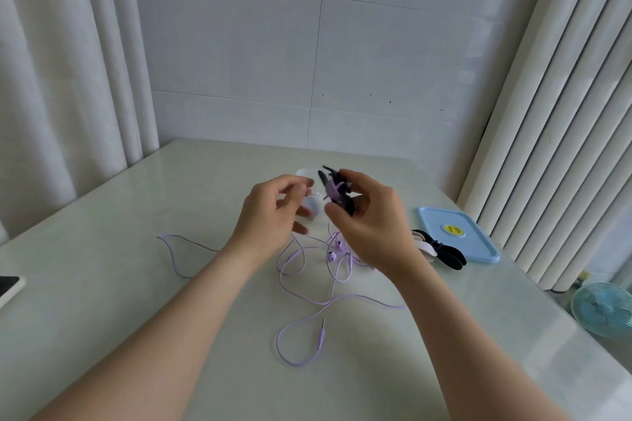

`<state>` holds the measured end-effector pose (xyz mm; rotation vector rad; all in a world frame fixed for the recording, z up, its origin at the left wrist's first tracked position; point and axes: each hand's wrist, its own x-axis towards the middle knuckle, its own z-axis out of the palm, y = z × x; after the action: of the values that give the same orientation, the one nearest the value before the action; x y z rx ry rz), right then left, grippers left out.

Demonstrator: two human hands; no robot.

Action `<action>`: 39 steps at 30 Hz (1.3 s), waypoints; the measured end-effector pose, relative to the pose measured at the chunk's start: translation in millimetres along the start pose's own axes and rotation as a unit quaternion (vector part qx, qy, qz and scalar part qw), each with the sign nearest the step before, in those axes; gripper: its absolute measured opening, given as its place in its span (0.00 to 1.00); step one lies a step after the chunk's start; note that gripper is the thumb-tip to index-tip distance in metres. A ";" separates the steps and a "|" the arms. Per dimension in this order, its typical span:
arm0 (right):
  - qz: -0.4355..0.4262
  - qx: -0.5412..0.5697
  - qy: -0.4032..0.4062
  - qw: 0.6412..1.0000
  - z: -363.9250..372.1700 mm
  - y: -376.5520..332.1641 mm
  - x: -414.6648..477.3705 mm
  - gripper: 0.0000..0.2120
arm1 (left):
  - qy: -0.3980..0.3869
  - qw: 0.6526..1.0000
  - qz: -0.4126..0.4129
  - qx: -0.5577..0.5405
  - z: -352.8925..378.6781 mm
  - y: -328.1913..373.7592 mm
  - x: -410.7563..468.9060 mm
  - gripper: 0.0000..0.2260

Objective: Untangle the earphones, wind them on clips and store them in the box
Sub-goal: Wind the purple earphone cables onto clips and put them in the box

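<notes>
Your right hand (pixel 372 225) is curled around a bunch of clips (pixel 337 191), black ones and a purple one. You hold them up off the table (pixel 136 215), in the middle and a bit far from you. I think that is so you can see them well and pick one out.

Your left hand (pixel 273 212) is just beside the bunch, on its left. Its fingers are bent. The picture is blurry there, so I cannot tell if they pinch something or hold nothing. It looks ready to pull one clip free.

The purple earphones (pixel 331 255) lie on the table under your hands. The cord is loose and loopy and crosses over itself. The plug (pixel 322 335) lies nearer to you. The cord looks mostly spread out, which should make winding easier. No part of it is on a clip yet.

The clear box (pixel 313 206) sits behind your hands, and they hide part of it. Its blue lid (pixel 455 232) lies off to the right, so the box is open for the wound earphones. More spare clips (pixel 441 251) wait by the lid's near edge, close by for when you need them.

I think you are at the step of picking a clip.
</notes>
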<state>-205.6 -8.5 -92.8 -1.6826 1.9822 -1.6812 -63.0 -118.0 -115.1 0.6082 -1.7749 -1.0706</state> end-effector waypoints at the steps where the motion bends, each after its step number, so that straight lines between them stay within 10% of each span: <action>1: 0.015 -0.010 0.038 0.999 -0.8 2.8 2.4 0.18 | 0.038 0.990 0.054 0.123 -0.9 -9.3 2.1 0.10; 8: 0.078 -0.018 0.144 0.986 -6.9 12.1 5.1 0.11 | -0.032 0.924 0.074 0.374 11.6 -38.4 15.6 0.18; 28: 0.151 -0.291 -0.122 0.937 31.7 19.8 91.0 0.12 | 0.022 0.963 0.091 0.254 7.9 -29.8 9.2 0.02; 39: 0.158 -0.337 -0.111 0.922 39.4 25.0 87.4 0.16 | 0.064 0.955 0.108 0.268 8.8 -31.6 14.4 0.03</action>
<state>-233.7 -102.3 -77.9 -1.4736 2.6986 -0.6970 -78.7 -141.3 -137.3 0.7658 -1.9686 -0.3827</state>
